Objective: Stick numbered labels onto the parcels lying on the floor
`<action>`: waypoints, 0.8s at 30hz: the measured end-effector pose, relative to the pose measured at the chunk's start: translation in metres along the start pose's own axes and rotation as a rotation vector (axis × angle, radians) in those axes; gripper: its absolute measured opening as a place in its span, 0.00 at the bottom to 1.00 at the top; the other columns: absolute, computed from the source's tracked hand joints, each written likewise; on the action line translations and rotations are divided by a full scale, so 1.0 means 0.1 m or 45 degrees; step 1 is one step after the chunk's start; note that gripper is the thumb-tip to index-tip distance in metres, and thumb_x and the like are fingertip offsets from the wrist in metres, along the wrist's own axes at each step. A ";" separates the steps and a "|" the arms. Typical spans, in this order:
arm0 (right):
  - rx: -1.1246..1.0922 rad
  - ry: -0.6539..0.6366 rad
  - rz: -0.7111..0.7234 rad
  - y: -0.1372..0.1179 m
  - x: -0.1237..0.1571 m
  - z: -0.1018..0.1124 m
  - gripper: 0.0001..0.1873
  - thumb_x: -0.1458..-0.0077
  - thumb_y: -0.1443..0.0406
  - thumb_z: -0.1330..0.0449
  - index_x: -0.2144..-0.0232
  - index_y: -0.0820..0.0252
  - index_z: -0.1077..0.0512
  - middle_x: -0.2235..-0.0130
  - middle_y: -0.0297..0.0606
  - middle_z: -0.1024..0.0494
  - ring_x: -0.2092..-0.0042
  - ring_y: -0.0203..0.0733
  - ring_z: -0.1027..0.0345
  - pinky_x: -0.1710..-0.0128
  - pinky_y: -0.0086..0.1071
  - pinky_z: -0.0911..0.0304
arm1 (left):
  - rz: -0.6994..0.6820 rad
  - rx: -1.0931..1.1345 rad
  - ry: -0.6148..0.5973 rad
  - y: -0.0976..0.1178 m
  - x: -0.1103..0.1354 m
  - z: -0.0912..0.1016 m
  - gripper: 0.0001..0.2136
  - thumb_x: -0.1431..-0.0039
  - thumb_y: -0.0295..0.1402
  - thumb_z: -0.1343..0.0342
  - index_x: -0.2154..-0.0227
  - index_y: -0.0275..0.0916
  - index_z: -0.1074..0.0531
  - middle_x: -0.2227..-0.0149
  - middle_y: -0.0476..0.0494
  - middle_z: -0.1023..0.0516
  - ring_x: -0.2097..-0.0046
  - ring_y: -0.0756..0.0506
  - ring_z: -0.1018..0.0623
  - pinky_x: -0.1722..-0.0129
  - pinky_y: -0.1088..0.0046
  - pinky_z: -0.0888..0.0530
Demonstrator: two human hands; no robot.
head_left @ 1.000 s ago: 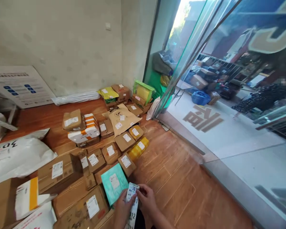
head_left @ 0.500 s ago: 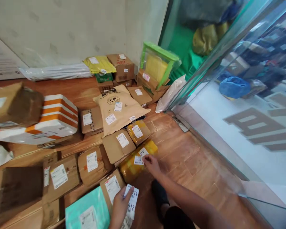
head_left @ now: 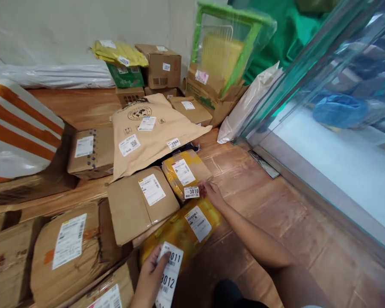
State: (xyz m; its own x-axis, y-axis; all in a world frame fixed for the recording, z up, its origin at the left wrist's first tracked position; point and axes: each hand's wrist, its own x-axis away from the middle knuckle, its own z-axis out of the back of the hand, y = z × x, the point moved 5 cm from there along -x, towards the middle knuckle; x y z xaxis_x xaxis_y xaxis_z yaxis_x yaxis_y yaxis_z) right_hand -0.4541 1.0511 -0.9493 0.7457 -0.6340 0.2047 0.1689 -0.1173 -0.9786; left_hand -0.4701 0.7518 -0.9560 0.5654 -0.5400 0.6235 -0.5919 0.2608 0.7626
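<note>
My right hand (head_left: pixel 214 195) has its fingertips closed at the right end of a white number sticker (head_left: pixel 191 192) printed 3010. That sticker lies against the front side of a small yellow-taped box (head_left: pixel 188 169), which also bears a shipping label on top. In my left hand (head_left: pixel 150 271), between thumb and fingers, is a strip of number stickers (head_left: pixel 169 273) showing 3011 and 3012. Below the right hand sits a longer parcel wrapped in yellow tape (head_left: pixel 179 229). A plain cardboard box (head_left: pixel 131 209) adjoins both, and behind it a tan mailing bag (head_left: pixel 160 128) carries sticker 2009.
More cardboard boxes (head_left: pixel 91 244) line the left foreground. An orange-and-white striped parcel (head_left: pixel 19 128) stands at left. A green-framed item (head_left: pixel 227 51) in plastic and a white bag (head_left: pixel 247 107) stand by the glass door (head_left: pixel 308 77). Wooden floor (head_left: pixel 259 214) runs along the right.
My right hand has carried the 3010 sticker from over the long yellow parcel to the small taped box behind it. The view has come closer; my left hand still holds the strip.
</note>
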 end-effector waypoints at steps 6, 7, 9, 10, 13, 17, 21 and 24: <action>-0.055 -0.041 -0.059 0.04 -0.11 -0.04 0.28 0.50 0.43 0.46 0.74 0.62 0.29 0.77 0.36 0.26 0.78 0.33 0.36 0.82 0.26 0.44 | 0.111 0.131 0.121 -0.28 -0.03 -0.05 0.25 0.58 0.52 0.37 0.62 0.38 0.29 0.78 0.51 0.27 0.79 0.51 0.31 0.81 0.80 0.38; -0.040 -0.054 -0.062 0.05 -0.13 -0.04 0.28 0.49 0.43 0.47 0.74 0.62 0.29 0.77 0.36 0.27 0.78 0.33 0.35 0.82 0.25 0.44 | 0.106 0.135 0.154 -0.31 -0.03 -0.05 0.25 0.57 0.52 0.37 0.62 0.38 0.29 0.79 0.52 0.28 0.80 0.52 0.32 0.82 0.80 0.38; 0.004 -0.076 -0.066 0.07 -0.16 -0.04 0.28 0.48 0.43 0.48 0.74 0.62 0.29 0.77 0.35 0.27 0.77 0.33 0.35 0.82 0.25 0.44 | 0.084 0.156 0.202 -0.34 -0.04 -0.06 0.24 0.56 0.51 0.38 0.62 0.38 0.29 0.80 0.54 0.30 0.80 0.52 0.33 0.82 0.80 0.39; 0.026 -0.087 -0.063 0.09 -0.17 -0.04 0.28 0.47 0.43 0.49 0.73 0.62 0.29 0.77 0.35 0.27 0.77 0.33 0.35 0.82 0.25 0.44 | 0.078 0.170 0.210 -0.36 -0.05 -0.07 0.23 0.56 0.51 0.38 0.62 0.38 0.29 0.80 0.53 0.30 0.80 0.52 0.33 0.82 0.80 0.39; 0.065 -0.119 -0.051 0.14 -0.19 -0.04 0.29 0.46 0.43 0.50 0.73 0.62 0.28 0.76 0.36 0.26 0.77 0.34 0.34 0.82 0.25 0.43 | 0.103 0.210 0.201 -0.42 -0.09 -0.10 0.24 0.56 0.51 0.38 0.61 0.38 0.29 0.78 0.51 0.28 0.79 0.51 0.31 0.81 0.79 0.36; 0.060 -0.126 -0.047 0.17 -0.17 -0.04 0.29 0.45 0.44 0.51 0.73 0.63 0.27 0.76 0.37 0.26 0.77 0.34 0.34 0.81 0.25 0.43 | 0.158 0.251 0.195 -0.49 -0.11 -0.13 0.24 0.56 0.50 0.38 0.61 0.40 0.31 0.77 0.51 0.25 0.78 0.50 0.30 0.80 0.78 0.34; 0.121 -0.181 -0.009 0.21 -0.12 0.01 0.25 0.45 0.46 0.48 0.71 0.62 0.27 0.75 0.35 0.26 0.75 0.33 0.35 0.79 0.25 0.41 | 0.132 0.247 0.186 -0.49 -0.08 -0.15 0.23 0.56 0.49 0.37 0.62 0.39 0.30 0.75 0.50 0.24 0.78 0.51 0.30 0.79 0.78 0.33; 0.442 -0.329 0.128 0.34 -0.08 0.03 0.17 0.53 0.51 0.37 0.71 0.60 0.27 0.74 0.32 0.27 0.73 0.34 0.35 0.74 0.26 0.39 | 0.104 0.237 0.200 -0.50 -0.06 -0.14 0.22 0.56 0.49 0.37 0.63 0.38 0.30 0.74 0.50 0.24 0.77 0.51 0.29 0.79 0.78 0.32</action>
State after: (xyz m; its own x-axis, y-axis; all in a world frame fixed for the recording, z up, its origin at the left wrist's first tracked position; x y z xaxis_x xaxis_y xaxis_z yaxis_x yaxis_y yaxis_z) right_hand -0.4521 1.0544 -0.9845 0.8987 -0.4120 0.1503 0.2610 0.2271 -0.9382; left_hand -0.4365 0.7532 -0.9954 0.5849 -0.3883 0.7121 -0.7268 0.1388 0.6727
